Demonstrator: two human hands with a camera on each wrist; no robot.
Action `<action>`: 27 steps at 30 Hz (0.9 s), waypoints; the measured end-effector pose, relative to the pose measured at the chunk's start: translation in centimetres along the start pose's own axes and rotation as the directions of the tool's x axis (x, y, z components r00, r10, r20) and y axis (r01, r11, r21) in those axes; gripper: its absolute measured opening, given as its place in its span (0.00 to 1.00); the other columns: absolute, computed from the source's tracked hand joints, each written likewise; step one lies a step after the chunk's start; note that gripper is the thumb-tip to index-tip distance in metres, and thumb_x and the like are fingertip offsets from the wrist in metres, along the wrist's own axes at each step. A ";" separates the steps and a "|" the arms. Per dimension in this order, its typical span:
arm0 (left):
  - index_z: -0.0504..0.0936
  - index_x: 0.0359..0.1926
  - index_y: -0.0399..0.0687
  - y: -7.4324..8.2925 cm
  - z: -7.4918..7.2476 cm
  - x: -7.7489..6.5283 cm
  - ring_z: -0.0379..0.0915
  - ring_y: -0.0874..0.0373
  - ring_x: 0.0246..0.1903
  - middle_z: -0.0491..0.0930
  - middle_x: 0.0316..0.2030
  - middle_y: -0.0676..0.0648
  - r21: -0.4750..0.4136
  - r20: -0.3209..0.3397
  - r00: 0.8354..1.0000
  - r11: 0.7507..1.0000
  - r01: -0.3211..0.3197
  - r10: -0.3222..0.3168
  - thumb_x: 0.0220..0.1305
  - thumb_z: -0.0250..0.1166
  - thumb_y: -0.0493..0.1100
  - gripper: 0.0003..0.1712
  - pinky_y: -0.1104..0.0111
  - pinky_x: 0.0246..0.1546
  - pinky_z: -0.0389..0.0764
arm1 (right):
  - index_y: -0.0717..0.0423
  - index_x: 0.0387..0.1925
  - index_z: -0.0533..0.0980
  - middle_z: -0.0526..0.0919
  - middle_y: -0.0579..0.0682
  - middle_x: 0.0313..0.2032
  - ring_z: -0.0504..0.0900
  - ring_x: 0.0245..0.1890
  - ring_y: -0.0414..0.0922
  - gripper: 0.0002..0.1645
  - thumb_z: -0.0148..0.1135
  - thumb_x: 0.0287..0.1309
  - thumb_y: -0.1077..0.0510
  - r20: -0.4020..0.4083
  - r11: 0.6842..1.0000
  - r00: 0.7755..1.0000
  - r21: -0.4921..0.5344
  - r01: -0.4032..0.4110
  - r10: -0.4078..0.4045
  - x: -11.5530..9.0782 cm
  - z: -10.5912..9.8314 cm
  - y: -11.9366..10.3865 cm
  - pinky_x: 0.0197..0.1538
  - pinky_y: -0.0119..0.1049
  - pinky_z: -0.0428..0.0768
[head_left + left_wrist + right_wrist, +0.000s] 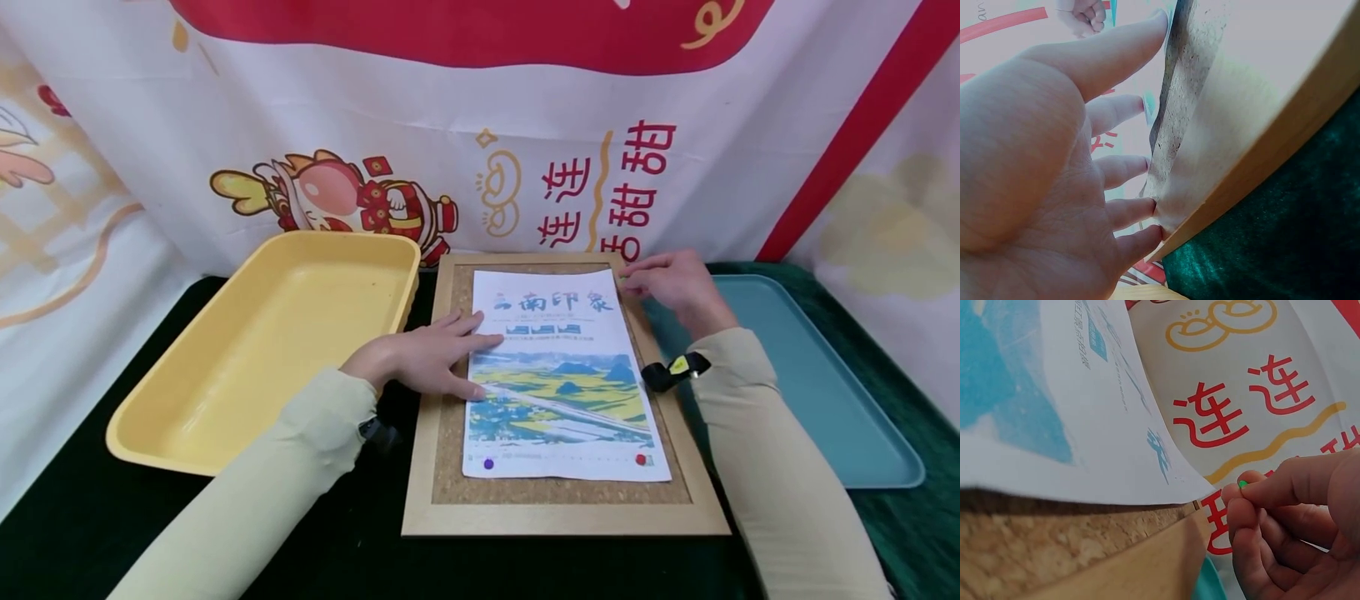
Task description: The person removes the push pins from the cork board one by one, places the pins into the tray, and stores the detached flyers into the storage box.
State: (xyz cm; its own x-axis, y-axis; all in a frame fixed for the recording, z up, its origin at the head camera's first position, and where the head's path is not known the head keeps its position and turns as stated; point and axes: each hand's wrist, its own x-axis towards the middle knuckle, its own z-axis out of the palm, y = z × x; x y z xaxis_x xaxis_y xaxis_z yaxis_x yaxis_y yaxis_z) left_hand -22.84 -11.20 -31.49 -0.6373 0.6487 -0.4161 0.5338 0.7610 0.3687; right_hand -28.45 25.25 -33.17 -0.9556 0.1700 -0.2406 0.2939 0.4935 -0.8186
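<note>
A printed paper sheet with a blue and yellow landscape lies on a wood-framed corkboard. Round-headed pushpins, one purple and one red, sit at its lower corners. My left hand has its fingers spread, fingertips on the sheet's left edge and palm over the frame. By the sheet's upper right corner, my right hand pinches a small green pushpin between thumb and forefinger; only its green tip shows. In the right wrist view the sheet's edge curves up off the cork.
To the left stands a deep yellow tray, close beside the board. A flat blue tray lies at the right, partly behind my right forearm. Dark green cloth covers the table, and a printed white curtain hangs behind.
</note>
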 end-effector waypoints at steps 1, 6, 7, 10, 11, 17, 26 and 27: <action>0.51 0.86 0.65 0.0 0.0 -0.1 0.21 0.38 0.86 0.30 0.87 0.44 0.000 -0.002 1.000 1.000 0.000 0.000 0.75 0.64 0.63 0.48 0.38 0.83 0.38 | 0.51 0.66 0.82 0.78 0.58 0.68 0.74 0.63 0.56 0.23 0.65 0.75 0.51 -0.005 1.000 1.000 0.000 -0.002 0.002 0.0 0.0 0.0 0.72 0.58 0.72; 0.52 0.86 0.64 0.0 0.0 -0.1 0.22 0.37 0.86 0.31 0.87 0.43 -0.003 -0.009 1.000 1.000 0.000 0.000 0.74 0.65 0.63 0.49 0.37 0.83 0.38 | 0.51 0.66 0.82 0.78 0.58 0.70 0.73 0.64 0.56 0.24 0.67 0.73 0.49 -0.010 1.000 1.000 0.001 0.000 0.000 -0.3 -0.4 -0.1 0.72 0.59 0.70; 0.52 0.86 0.63 0.0 0.0 -0.1 0.22 0.37 0.86 0.31 0.87 0.43 -0.003 -0.010 1.000 1.000 -0.003 0.003 0.74 0.65 0.63 0.48 0.37 0.83 0.38 | 0.51 0.66 0.82 0.78 0.58 0.70 0.73 0.64 0.56 0.24 0.67 0.73 0.48 -0.009 1.000 1.000 0.001 0.001 -0.001 -0.3 -0.6 -0.1 0.72 0.59 0.70; 0.52 0.86 0.63 0.0 0.0 0.0 0.22 0.37 0.86 0.31 0.87 0.43 0.000 -0.011 1.000 1.000 -0.008 0.008 0.74 0.65 0.63 0.48 0.37 0.83 0.38 | 0.50 0.66 0.82 0.78 0.57 0.69 0.73 0.64 0.56 0.24 0.67 0.73 0.48 -0.007 1.000 1.000 0.001 -0.003 0.003 -0.5 -0.9 0.0 0.72 0.59 0.71; 0.52 0.86 0.63 0.0 0.0 0.0 0.22 0.37 0.86 0.31 0.87 0.43 0.001 -0.011 1.000 1.000 -0.009 0.009 0.74 0.65 0.62 0.48 0.37 0.83 0.38 | 0.50 0.66 0.82 0.78 0.57 0.69 0.73 0.63 0.55 0.25 0.67 0.73 0.48 -0.006 1.000 1.000 0.000 -0.003 0.003 -0.5 -1.0 0.0 0.72 0.58 0.71; 0.52 0.86 0.64 0.0 0.1 0.0 0.22 0.37 0.86 0.31 0.87 0.43 0.002 -0.009 1.000 1.000 -0.008 0.008 0.74 0.65 0.63 0.48 0.37 0.83 0.38 | 0.51 0.67 0.81 0.78 0.58 0.67 0.74 0.61 0.55 0.25 0.66 0.73 0.48 -0.008 1.000 1.000 0.004 -0.004 0.004 -0.5 -1.3 0.2 0.71 0.58 0.72; 0.52 0.86 0.64 0.0 0.0 0.0 0.22 0.37 0.86 0.31 0.87 0.43 0.000 -0.012 1.000 1.000 -0.007 0.007 0.74 0.65 0.63 0.49 0.38 0.83 0.38 | 0.53 0.69 0.79 0.78 0.61 0.68 0.75 0.63 0.57 0.26 0.63 0.76 0.50 -0.008 1.000 1.000 0.014 0.002 -0.002 -0.5 -1.7 0.4 0.73 0.60 0.73; 0.52 0.86 0.63 0.0 0.0 0.0 0.22 0.37 0.86 0.31 0.87 0.43 0.000 -0.012 1.000 1.000 -0.007 0.007 0.74 0.65 0.63 0.49 0.38 0.83 0.38 | 0.53 0.69 0.79 0.78 0.61 0.68 0.76 0.63 0.57 0.26 0.63 0.76 0.50 -0.009 1.000 1.000 0.016 0.004 -0.004 -0.5 -1.8 0.5 0.73 0.60 0.73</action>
State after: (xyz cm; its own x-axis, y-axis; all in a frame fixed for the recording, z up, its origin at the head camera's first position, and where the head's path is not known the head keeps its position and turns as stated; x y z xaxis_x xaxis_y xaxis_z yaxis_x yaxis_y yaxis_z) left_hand -22.79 -11.21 -31.50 -0.6401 0.6535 -0.4038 0.5382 0.7566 0.3713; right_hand -27.80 26.92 -32.52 -0.9566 0.1752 -0.2327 0.2894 0.4808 -0.8277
